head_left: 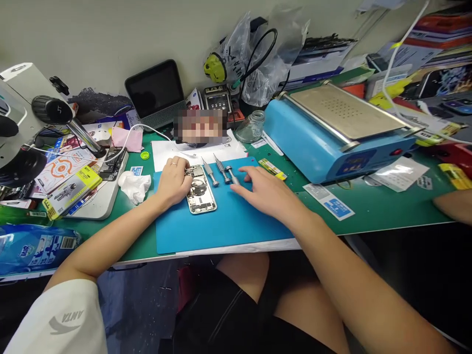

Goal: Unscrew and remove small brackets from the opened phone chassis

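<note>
An opened smartphone (201,191) lies on the blue work mat (206,233), its inner parts showing. My left hand (175,179) rests at its upper left edge, fingers bent and pressed against it; the fingertips are partly hidden. Three small precision screwdrivers lie beyond the phone: a left one (211,173), a middle one (222,171) and a right one (233,175). Close by the right screwdriver is my right hand (263,189), thumb and forefinger spread apart around its handle end. Whether they touch it is unclear.
A blue heating-plate machine (298,140) stands at right, near a glass jar (254,125). At left are a microscope (55,110), a crumpled tissue (136,187) and a blue plastic pack (33,248). Another person's arm (455,205) reaches the right table edge.
</note>
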The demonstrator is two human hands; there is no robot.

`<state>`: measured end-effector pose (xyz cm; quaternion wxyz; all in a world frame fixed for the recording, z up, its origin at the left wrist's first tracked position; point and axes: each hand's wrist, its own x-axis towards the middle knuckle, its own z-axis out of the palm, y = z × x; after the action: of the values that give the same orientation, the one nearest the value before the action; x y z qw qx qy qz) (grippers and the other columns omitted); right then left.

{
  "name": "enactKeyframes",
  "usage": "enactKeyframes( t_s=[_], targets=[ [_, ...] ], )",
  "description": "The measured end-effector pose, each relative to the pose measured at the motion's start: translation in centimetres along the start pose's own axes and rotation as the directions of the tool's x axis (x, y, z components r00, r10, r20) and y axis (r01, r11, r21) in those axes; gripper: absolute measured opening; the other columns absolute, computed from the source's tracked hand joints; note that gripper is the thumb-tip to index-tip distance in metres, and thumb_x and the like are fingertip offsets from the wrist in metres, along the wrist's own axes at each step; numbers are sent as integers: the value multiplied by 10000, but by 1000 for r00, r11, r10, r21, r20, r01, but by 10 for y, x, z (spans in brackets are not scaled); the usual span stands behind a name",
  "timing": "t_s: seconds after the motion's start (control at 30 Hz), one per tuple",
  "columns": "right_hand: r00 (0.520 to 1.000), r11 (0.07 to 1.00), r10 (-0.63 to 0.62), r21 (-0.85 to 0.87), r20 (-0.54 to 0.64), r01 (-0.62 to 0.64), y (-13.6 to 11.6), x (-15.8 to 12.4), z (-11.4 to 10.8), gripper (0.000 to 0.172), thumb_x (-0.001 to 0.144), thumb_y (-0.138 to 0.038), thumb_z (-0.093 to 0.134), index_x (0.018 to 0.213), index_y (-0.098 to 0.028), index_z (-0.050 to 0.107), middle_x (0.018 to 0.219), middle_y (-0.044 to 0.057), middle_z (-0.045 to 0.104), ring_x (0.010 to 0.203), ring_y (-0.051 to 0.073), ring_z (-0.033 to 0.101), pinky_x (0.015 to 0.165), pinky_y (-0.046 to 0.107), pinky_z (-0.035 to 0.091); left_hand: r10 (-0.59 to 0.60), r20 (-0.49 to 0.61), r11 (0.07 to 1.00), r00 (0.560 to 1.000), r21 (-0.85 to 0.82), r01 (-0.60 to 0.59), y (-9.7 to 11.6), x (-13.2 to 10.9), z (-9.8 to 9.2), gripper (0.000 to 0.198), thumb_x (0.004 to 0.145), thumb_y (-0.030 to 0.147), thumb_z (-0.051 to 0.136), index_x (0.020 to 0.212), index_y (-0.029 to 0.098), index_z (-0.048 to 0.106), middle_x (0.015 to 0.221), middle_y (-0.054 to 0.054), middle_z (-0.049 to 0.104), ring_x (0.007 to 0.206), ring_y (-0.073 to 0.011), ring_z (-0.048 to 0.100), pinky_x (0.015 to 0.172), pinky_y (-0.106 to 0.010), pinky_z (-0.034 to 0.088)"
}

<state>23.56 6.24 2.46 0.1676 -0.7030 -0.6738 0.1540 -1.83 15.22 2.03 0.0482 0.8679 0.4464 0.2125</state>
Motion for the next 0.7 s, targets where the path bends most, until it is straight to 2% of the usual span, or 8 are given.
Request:
enactKeyframes(
  t_s=[0.07,0.13,0.27,0.43,0.7],
  targets=[
    [1000,997,-5,-82,30,7,-1,15,5,578,930,-552,540,1387,-198,543,1191,131,667,994,325,675,758,412,504,-21,27,999,999,25,20,1,1,1,223,815,156,448,1028,196,502,1073,-118,576,1003,-296,486,916,-451,450],
    [1000,995,1,-97,24,1,1,20,11,591,928,-551,527,1410,-210,531,1147,114,662,954,311,672,737,397,486,-38,49,998,998,50,35,2,2,2,239,832,170,452,1060,183,522,1096,-126,580,1015,-304,485,921,-457,446],
    [997,1000,15,18,-72,-14,8,16,21,563,897,-511,546,1388,-238,572,999,62,661,837,248,647,687,346,439,-55,85,995,995,90,47,4,1,2,251,865,197,466,1100,174,552,1138,-129,589,1042,-306,492,915,-445,445],
    [980,979,2,198,-198,38,16,16,29,519,871,-461,559,1316,-203,629,886,44,665,702,192,584,670,330,430,-75,105,991,992,115,63,6,1,3,258,906,223,475,1142,166,562,1185,-138,589,1069,-312,502,902,-440,443],
    [966,971,33,238,-257,30,17,24,32,429,872,-485,550,1123,-170,694,738,42,655,623,183,562,668,329,448,-48,121,991,992,126,33,5,2,8,248,945,268,483,1127,138,589,1164,-161,579,1084,-325,495,935,-459,430]
  ],
)
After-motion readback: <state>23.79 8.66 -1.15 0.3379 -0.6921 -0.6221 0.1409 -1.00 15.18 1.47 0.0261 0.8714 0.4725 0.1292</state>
